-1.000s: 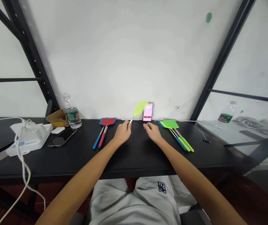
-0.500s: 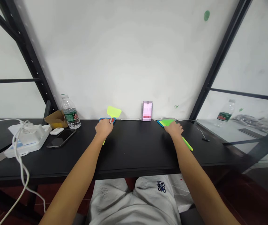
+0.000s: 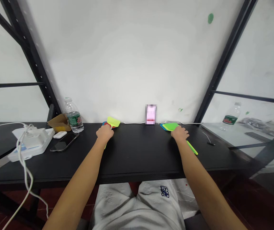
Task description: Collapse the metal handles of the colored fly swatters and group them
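Observation:
My left hand point(image 3: 104, 133) is closed round the handle of a yellow-green fly swatter point(image 3: 113, 121), its ribbed head slanting up near the wall. Beneath that head, red and blue pieces point(image 3: 105, 123) partly show. My right hand point(image 3: 180, 133) lies over a stack of flat swatter-like pieces. Its visible fingers are spread apart to the right. The top green one point(image 3: 170, 126) sticks out to the left of the hand, with yellow and blue edges under it. A yellow-green handle point(image 3: 192, 148) extends from below my right wrist; its middle is hidden.
A phone point(image 3: 150, 114) leans upright against the wall. On the left of the black desk point(image 3: 139, 153) are a water bottle point(image 3: 74, 118), a cardboard box point(image 3: 59, 123), a dark phone point(image 3: 65, 142), a white case point(image 3: 60, 134) and white chargers with cables point(image 3: 33, 140). A glass-like panel point(image 3: 252, 108) stands right.
The fly swatter's head in my left hand has come down and tilted toward the stack behind it. My right hand has shifted slightly right, still over its stack.

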### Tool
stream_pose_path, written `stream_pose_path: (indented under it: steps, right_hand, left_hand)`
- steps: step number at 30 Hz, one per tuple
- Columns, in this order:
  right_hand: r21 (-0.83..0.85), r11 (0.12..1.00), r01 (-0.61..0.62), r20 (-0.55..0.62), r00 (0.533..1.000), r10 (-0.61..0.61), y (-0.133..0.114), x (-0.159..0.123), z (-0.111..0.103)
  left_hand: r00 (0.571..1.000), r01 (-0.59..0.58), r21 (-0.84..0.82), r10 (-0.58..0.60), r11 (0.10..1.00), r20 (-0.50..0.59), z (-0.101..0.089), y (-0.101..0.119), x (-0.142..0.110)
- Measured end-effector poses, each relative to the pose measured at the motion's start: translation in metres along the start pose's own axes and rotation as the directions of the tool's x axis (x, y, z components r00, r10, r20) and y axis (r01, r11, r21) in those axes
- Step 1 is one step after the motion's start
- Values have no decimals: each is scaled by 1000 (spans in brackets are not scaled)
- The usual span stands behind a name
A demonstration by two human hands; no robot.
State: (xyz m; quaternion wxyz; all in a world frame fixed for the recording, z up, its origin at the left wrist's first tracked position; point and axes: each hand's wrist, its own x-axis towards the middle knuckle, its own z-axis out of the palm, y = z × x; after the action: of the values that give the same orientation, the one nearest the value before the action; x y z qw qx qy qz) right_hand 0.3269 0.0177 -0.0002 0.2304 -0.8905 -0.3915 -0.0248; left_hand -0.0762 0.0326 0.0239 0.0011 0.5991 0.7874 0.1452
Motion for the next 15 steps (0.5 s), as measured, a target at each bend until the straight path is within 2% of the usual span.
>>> stream_pose_path:
  steps: [15]
  right_hand:
    - [-1,1000,-2,47,999,2,0,-1,-4]
  left_hand:
    - [999,-13,32,12,999,39,2,0,0]
